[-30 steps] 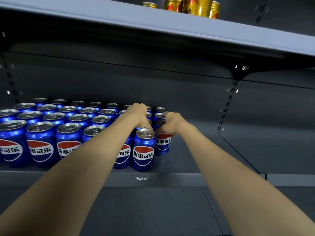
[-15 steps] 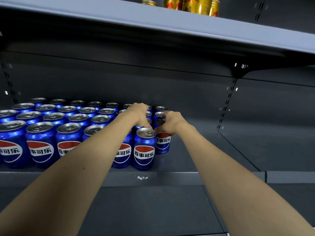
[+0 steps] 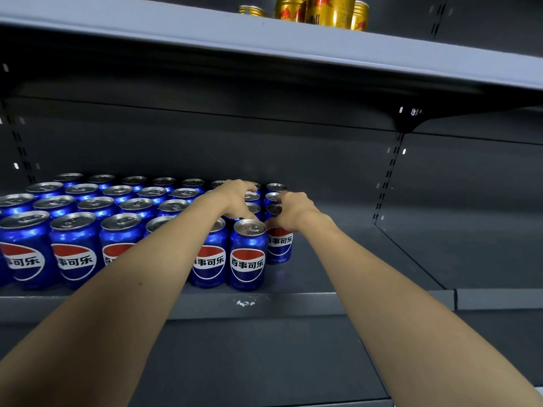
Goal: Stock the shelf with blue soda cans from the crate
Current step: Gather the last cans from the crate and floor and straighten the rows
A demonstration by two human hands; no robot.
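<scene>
Several rows of blue soda cans (image 3: 73,248) fill the left half of the dark grey shelf (image 3: 293,301). My left hand (image 3: 235,201) reaches over the frontmost can (image 3: 248,254) and curls round the top of a blue can (image 3: 253,207) behind it. To the right, my right hand (image 3: 291,211) grips the top of another blue can (image 3: 279,245), which stands on the shelf at the right edge of the block. The crate is out of view.
The shelf's right half (image 3: 352,254) holds no cans, up to the divider (image 3: 408,257). An upper shelf (image 3: 264,39) hangs overhead with gold cans (image 3: 329,10) on it. A lower shelf surface (image 3: 249,362) lies beneath my forearms.
Both hands stay on the same cans at the right edge of the block; they have barely moved.
</scene>
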